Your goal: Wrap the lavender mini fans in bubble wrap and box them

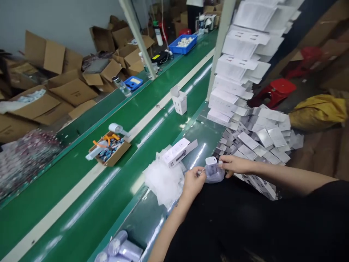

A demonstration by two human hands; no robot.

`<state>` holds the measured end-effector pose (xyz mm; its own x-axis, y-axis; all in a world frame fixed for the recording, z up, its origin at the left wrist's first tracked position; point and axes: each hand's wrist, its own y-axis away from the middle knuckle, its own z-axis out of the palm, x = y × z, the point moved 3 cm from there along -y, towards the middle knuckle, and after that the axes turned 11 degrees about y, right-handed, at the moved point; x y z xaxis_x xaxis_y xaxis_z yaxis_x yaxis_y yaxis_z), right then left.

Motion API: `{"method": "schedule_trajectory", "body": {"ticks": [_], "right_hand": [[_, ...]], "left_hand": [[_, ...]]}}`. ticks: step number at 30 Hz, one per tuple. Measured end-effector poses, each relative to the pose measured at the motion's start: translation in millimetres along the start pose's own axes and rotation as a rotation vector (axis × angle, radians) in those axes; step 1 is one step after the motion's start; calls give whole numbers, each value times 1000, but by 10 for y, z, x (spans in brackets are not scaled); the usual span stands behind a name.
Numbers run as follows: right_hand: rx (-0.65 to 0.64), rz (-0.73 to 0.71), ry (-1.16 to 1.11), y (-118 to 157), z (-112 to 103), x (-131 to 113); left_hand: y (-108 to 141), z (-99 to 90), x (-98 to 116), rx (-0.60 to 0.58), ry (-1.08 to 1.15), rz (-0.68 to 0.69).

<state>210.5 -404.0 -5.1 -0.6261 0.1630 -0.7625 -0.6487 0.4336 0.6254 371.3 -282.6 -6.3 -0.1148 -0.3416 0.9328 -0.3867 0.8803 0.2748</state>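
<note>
My left hand (194, 181) pinches the left edge of a clear plastic bag (215, 178) close in front of my body. At the bag's other side, the fingers of my right hand (231, 164) are closed on its edge. A white plastic device (211, 162) with a small dark slot on its end stands partly inside this bag; its lower part shows only dimly through the film. Left of the hands, a white printed box (178, 153) with an open flap lies on a loose pile of clear plastic bags (163, 182).
Stacks of folded white cartons (231, 67) rise at the right, above scattered flat ones (261, 134). Across the green conveyor (89, 196) stand an open white box (179, 102) and a small-parts carton (117, 155). Bagged lavender-tinted devices (120, 247) lie at the bottom. A blue tray (183, 44) sits farther back.
</note>
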Motion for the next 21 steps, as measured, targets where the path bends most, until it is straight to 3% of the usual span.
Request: {"method": "schedule_trajectory", "body": {"ticks": [3, 5, 8, 10, 13, 16, 18, 21], "right_hand": [[30, -144, -197, 107, -178, -316], [52, -292, -320, 140, -293, -511], [140, -478, -313, 125, -457, -688], [199, -531, -287, 54, -511, -726], [216, -536, -360, -152, -489, -711], [172, -544, -392, -430, -562, -648], [276, -497, -457, -646, -861, -541], [651, -244, -625, -985, -1583, -271]], "left_hand": [[-129, -96, 325, 132, 181, 100], [-162, -207, 574, 188, 149, 254], [-175, -307, 882, 136, -24, 564], [-253, -267, 965, 53, -165, 656], [-533, -41, 888, -118, -356, 591], [-860, 143, 719, -81, -290, 548], [-1016, 172, 615, 3, -203, 528], [-1111, 129, 506, 67, -113, 429]]}}
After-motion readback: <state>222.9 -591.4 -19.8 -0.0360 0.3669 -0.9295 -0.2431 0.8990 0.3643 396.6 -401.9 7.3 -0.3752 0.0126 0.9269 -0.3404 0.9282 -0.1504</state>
